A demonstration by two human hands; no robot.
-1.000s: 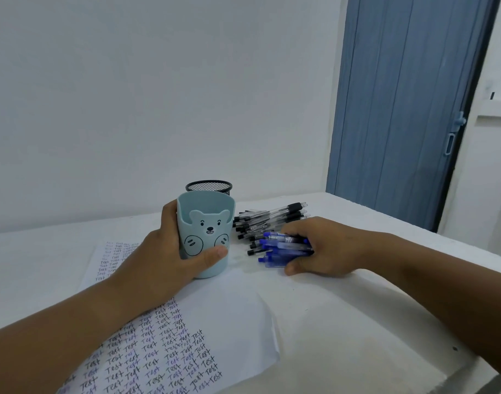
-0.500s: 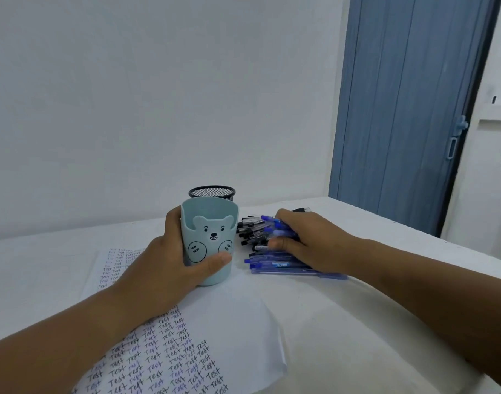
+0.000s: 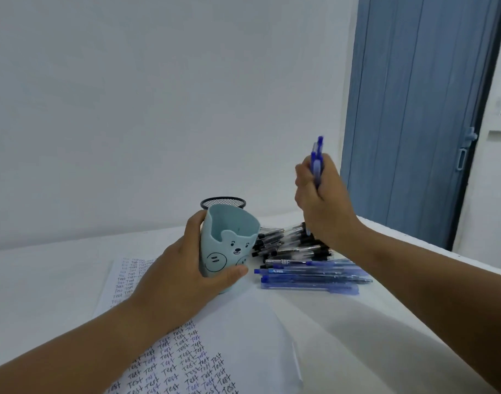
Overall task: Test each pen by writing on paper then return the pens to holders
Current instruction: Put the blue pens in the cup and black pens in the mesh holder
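Gripping the light blue bear-face pen holder [image 3: 229, 248], the left hand [image 3: 184, 277] wraps it from the left, fingers behind the wall and the thumb pressed across the near front below the printed face. That holder is tilted, its mouth leaning toward the right, and its base sits on the near-left sheet of paper [image 3: 243, 331], which is covered in rows of the handwritten word "Test". Just behind it stands a black mesh pen holder [image 3: 223, 202], upright, only its rim and upper wall showing.

Raised well above the table, the right hand [image 3: 323, 200] is clenched around a small bundle of blue pens [image 3: 317, 163], held nearly upright with their ends poking out above the fist; how many there are cannot be told because of blur. Below that hand, to the right of the bear holder, lies a heap of black-tipped clear pens [image 3: 289, 245] on the white table [image 3: 386, 336]. Nearer than the heap, several more blue pens [image 3: 309, 277] lie side by side, pointing left and right, just beside the bear holder but not touching it.

Along the far side runs a plain white wall [image 3: 158, 95], and at the far right stands a blue-grey door [image 3: 414, 109] with a handle.
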